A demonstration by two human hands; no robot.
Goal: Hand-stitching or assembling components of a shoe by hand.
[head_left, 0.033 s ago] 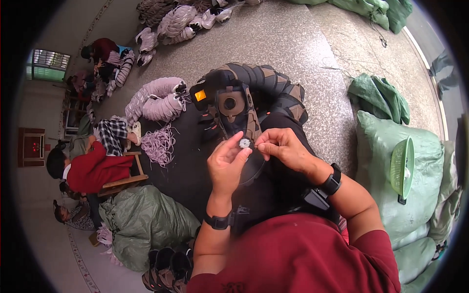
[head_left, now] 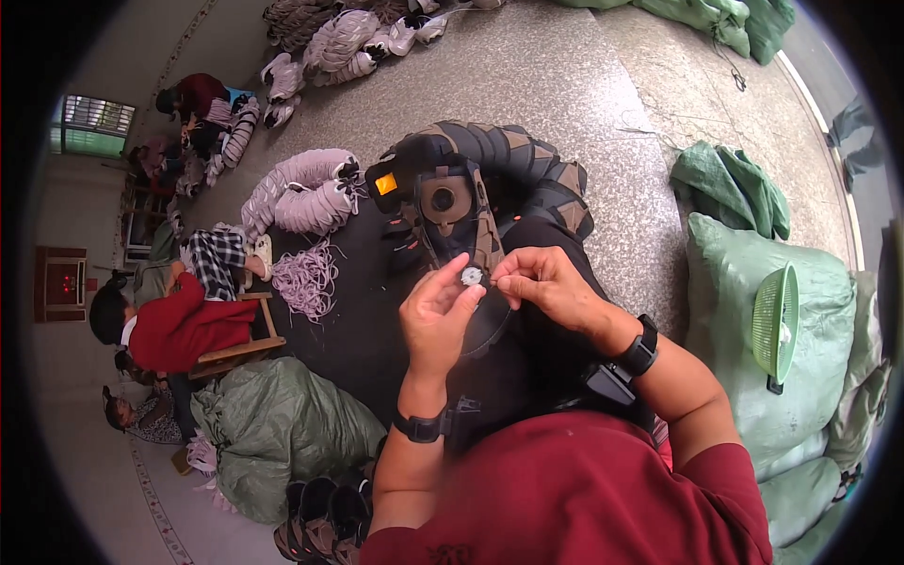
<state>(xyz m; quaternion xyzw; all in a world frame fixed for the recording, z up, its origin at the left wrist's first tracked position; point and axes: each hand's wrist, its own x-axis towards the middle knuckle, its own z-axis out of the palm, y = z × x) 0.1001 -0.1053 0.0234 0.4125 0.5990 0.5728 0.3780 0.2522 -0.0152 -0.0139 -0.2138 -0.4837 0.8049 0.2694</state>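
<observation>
Lightly pinched in left hand (head_left: 435,320), white disc (head_left: 472,276), too small for reading; right hand (head_left: 549,287) pinched, hold unclear.

The left hand (head_left: 435,320) holds a small white round piece (head_left: 472,276) at its thumb and fingertips, and the right hand (head_left: 551,290) is just beside it, thumb and forefinger pinched together; whatever is between them is too small to tell. Beyond the hands curves a row of nested brown and black shoe uppers (head_left: 504,155), with an orange patch (head_left: 386,184) near its left end. To the left lie bundled lilac shoe uppers (head_left: 306,193) and a tangle of lilac laces (head_left: 306,280). At right, a green plastic basket (head_left: 775,320) leans tilted on a pale green sack (head_left: 725,311).
</observation>
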